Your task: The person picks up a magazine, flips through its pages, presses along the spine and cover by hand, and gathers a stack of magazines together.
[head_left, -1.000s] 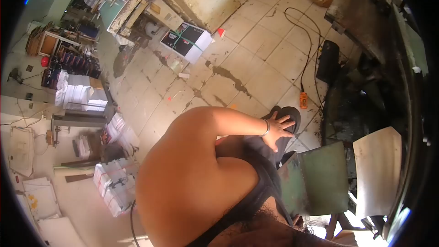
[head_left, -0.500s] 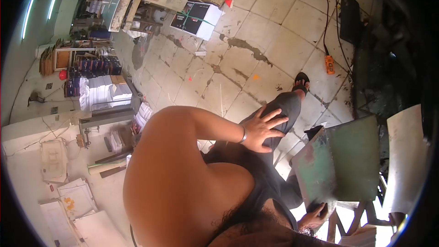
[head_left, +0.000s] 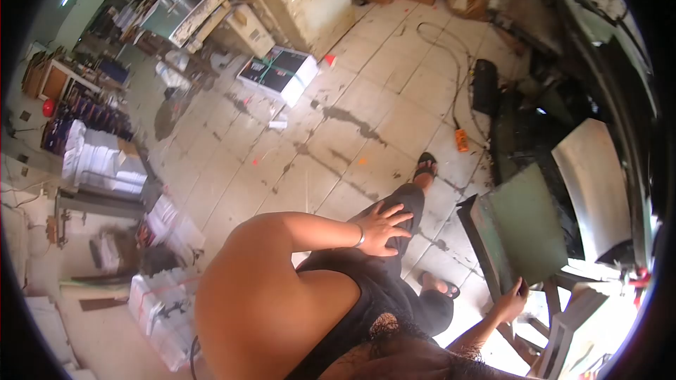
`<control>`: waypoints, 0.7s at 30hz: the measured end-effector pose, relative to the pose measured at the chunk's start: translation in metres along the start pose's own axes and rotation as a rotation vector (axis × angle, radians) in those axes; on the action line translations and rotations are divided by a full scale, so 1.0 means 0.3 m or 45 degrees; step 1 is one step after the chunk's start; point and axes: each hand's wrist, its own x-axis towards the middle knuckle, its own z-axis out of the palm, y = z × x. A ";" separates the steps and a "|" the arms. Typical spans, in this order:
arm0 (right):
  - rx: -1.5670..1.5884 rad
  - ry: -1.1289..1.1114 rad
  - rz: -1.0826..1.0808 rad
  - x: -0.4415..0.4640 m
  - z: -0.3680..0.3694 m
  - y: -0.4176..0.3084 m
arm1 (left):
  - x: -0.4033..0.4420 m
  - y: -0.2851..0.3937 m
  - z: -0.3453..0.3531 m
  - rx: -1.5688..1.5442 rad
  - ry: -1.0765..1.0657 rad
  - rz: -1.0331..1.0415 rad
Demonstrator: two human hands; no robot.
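Note:
My left hand, with a metal bracelet at the wrist, lies open with spread fingers on the dark trousers over my thigh. My right hand is at the lower edge of a worn green metal panel, its fingers bent against that edge; part of the grip is hidden. Beside the panel stands a pale curved sheet. Below my right hand is a frame of dark legs, washed out by bright light.
A strapped black-and-white box stands on the stained tile floor. An orange control box lies there with its cable. Dark machinery fills the right side. Stacks of white paper and a tied bundle are at left.
The view has tilted up and shifted, showing cartons at the back and my second sandalled foot. My left hand stays on my thigh; my right hand stays at the panel's edge.

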 end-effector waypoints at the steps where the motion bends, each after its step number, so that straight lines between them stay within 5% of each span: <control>1: 0.036 -0.015 -0.010 -0.011 -0.012 -0.016 | 0.004 0.000 0.002 -0.003 0.023 0.006; 7: 0.130 0.001 -0.145 0.001 -0.002 0.029 | 0.035 0.020 0.010 0.128 0.054 0.009; 10: 0.922 -0.192 -0.373 0.022 0.060 0.134 | 0.035 -0.001 0.080 0.247 0.154 0.102; 14: 0.617 0.541 -0.655 -0.225 -0.036 0.147 | 0.038 0.020 0.084 0.243 0.189 0.224; 16: 0.573 0.621 -0.694 -0.357 -0.042 0.204 | 0.041 0.042 0.079 0.215 0.172 0.249; 19: 0.807 0.354 -0.296 -0.575 0.091 0.358 | 0.046 0.077 0.059 0.148 0.104 0.212; 21: 1.020 0.184 0.273 -0.677 0.273 0.537 | 0.046 0.107 0.049 0.201 0.084 0.233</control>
